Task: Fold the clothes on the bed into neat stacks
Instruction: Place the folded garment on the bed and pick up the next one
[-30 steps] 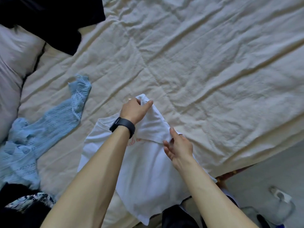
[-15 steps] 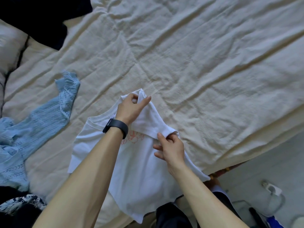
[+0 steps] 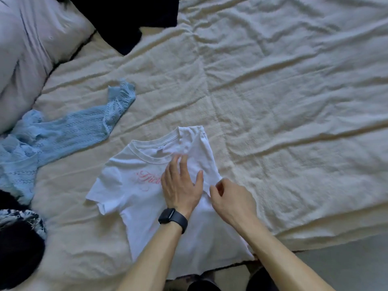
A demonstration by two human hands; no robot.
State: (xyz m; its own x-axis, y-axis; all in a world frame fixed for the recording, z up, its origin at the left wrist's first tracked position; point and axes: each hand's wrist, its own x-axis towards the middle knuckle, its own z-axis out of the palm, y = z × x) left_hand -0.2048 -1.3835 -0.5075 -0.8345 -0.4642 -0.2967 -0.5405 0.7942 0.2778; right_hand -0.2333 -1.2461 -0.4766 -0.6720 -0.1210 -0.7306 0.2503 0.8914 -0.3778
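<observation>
Left hand (image 3: 181, 185) released raised sleeve (image 3: 199, 143), now flat, fingers straight, pressing it onto white T-shirt (image 3: 126, 196). Right hand (image 3: 231, 199) pinches fold edge at T-shirt's right. First fold laid; other side pending.

a bedroom in a home: a wide bed (image 3: 273, 91) under a crumpled cream cover fills the view, and a pale pillow (image 3: 31, 49) lies at its far left. loose clothes lie on the cover: a light blue knit top (image 3: 63, 133), a white t-shirt (image 3: 130, 196) and a black garment (image 3: 130, 22). grey floor (image 3: 346, 265) shows past the near edge.
</observation>
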